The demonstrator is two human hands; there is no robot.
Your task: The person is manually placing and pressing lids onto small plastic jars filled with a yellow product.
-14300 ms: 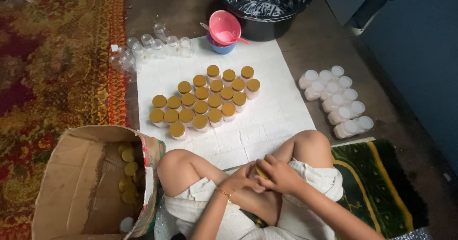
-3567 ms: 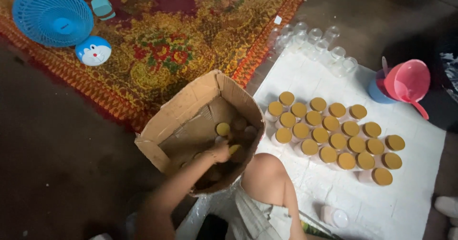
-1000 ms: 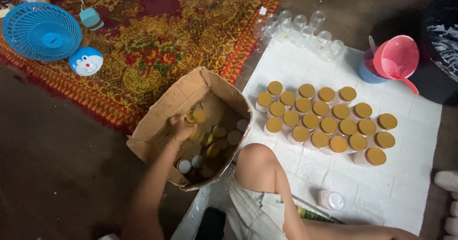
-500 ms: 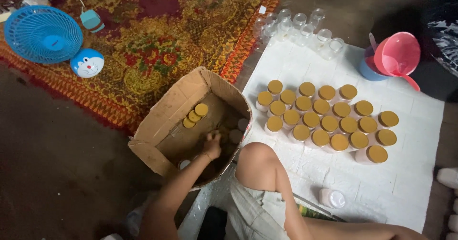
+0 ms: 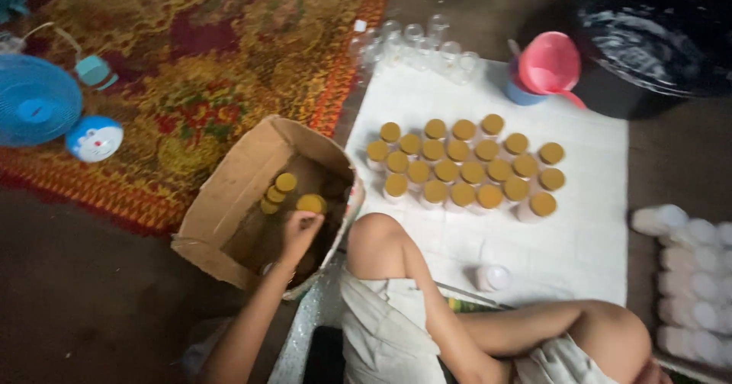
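From the head camera we see the left hand (image 5: pixel 299 228) reaching down into the open cardboard box (image 5: pixel 229 201), arm stretched forward from the lower edge, fingers curled around a gold lid (image 5: pixel 310 203) at the fingertips; the grip looks closed on it, though blur softens the detail. More gold lids (image 5: pixel 276 192) lie deeper in the box. The right hand is out of view. Beside the box, past the bent knee (image 5: pixel 377 235), gold-capped jars (image 5: pixel 465 172) stand in rows on a white cloth (image 5: pixel 579 239), with one uncapped white jar (image 5: pixel 492 278) apart from them.
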